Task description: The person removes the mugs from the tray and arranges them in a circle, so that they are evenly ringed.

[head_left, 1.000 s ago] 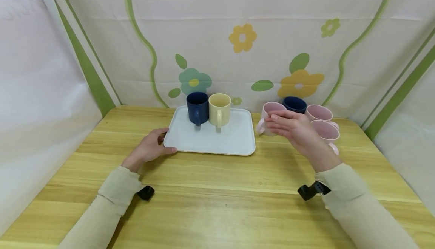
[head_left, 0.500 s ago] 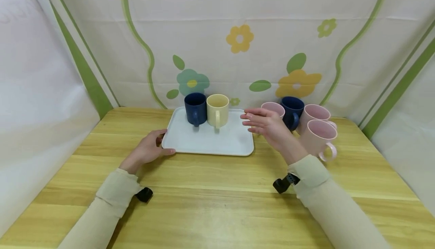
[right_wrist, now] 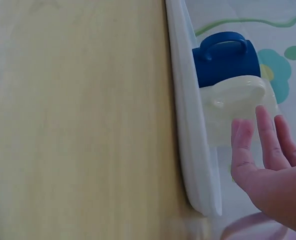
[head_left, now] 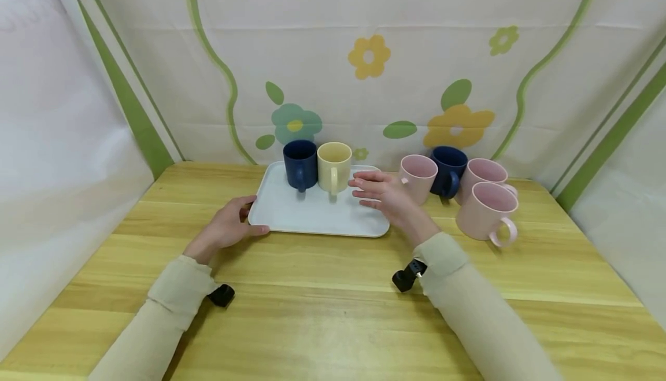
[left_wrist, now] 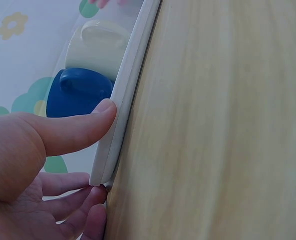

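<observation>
A white tray (head_left: 307,216) lies on the wooden table with a navy mug (head_left: 300,166) and a pale yellow mug (head_left: 335,168) standing side by side at its back. My left hand (head_left: 227,223) grips the tray's left end. In the left wrist view, the thumb (left_wrist: 82,131) lies along the tray's rim, and the fingers are bent at its corner. Over the tray's right part hovers my right hand (head_left: 387,199), its fingers extended toward the yellow mug and nothing held. In the right wrist view, the fingertips overlap the yellow mug (right_wrist: 228,112); both mugs' handles face the front.
Right of the tray stand a pink mug (head_left: 419,176), a second navy mug (head_left: 448,167), another pink mug (head_left: 485,171) and a nearer pink mug (head_left: 487,210). A flower-printed curtain (head_left: 312,51) hangs right behind the table (head_left: 312,311).
My right hand has moved left from in front of the pink mugs to over the tray, near the yellow mug, uncovering the mugs on the right. The left hand keeps its grip on the tray.
</observation>
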The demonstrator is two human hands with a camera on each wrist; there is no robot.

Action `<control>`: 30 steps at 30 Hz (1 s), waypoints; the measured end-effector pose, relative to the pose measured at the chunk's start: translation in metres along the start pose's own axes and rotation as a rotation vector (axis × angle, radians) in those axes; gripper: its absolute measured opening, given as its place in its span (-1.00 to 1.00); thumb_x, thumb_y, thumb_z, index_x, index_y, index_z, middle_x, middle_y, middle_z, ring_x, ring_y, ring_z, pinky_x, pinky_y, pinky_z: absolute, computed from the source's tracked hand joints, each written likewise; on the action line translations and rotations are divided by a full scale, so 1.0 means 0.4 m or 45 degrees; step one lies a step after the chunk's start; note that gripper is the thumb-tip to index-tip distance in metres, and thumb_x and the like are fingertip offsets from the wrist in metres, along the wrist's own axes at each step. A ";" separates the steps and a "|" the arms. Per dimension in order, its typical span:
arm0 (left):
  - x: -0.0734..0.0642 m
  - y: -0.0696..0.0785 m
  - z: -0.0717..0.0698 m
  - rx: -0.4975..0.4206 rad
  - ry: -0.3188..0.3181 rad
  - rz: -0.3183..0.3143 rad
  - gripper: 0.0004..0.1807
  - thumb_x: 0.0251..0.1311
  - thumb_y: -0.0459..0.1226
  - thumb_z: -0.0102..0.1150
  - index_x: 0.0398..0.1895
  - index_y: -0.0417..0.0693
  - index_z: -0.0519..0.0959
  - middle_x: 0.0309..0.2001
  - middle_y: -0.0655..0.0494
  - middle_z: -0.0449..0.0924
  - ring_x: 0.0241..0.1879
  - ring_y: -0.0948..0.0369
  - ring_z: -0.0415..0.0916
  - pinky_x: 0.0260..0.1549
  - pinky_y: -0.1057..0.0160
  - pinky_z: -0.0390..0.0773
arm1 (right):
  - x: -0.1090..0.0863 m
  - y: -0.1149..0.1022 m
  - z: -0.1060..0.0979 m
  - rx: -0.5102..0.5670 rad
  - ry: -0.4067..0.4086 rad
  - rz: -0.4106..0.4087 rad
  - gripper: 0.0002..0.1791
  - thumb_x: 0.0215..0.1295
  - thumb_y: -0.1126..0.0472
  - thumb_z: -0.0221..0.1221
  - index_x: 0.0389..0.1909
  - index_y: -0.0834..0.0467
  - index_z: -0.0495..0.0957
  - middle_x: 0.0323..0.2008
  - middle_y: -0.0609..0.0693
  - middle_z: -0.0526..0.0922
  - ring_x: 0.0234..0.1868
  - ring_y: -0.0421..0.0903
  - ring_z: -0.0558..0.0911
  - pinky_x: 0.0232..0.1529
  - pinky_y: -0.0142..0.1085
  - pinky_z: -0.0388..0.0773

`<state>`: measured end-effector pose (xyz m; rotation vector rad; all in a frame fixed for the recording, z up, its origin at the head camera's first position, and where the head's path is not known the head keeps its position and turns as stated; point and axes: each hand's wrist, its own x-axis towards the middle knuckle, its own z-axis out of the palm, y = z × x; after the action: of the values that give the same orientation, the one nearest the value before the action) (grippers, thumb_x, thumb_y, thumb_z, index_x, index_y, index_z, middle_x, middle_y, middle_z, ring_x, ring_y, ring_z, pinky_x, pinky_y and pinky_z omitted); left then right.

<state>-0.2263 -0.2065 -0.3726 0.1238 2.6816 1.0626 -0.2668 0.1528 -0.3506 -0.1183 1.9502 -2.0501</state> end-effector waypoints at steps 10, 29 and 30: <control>0.003 -0.013 -0.001 0.026 0.016 0.029 0.06 0.33 -0.09 0.46 0.67 -0.36 0.05 0.50 -0.45 0.28 0.38 -0.28 0.37 0.38 -0.28 0.41 | 0.045 0.026 0.050 0.041 0.015 0.078 -0.44 0.63 0.18 0.12 0.53 0.28 0.36 0.48 0.27 0.49 0.46 0.30 0.53 0.50 0.05 0.46; 0.002 -0.012 -0.006 0.033 0.006 0.027 0.08 0.31 -0.06 0.48 0.67 -0.36 0.05 0.45 -0.47 0.32 0.31 -0.27 0.39 0.31 -0.26 0.45 | 0.086 0.033 0.107 0.076 -0.029 0.118 -0.51 0.66 0.01 0.09 0.37 0.26 0.53 0.32 0.16 0.65 0.43 0.18 0.52 0.47 -0.01 0.43; 0.002 -0.012 -0.006 0.032 0.007 0.027 0.08 0.31 -0.06 0.47 0.67 -0.35 0.05 0.45 -0.47 0.32 0.32 -0.26 0.39 0.32 -0.26 0.45 | 0.088 0.032 0.110 0.080 -0.023 0.117 -0.51 0.66 0.01 0.09 0.37 0.25 0.54 0.32 0.16 0.66 0.44 0.18 0.53 0.48 0.00 0.43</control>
<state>-0.2276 -0.2115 -0.3744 0.1544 2.7046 1.0374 -0.2864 0.1005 -0.3655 -0.0327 1.8433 -2.0409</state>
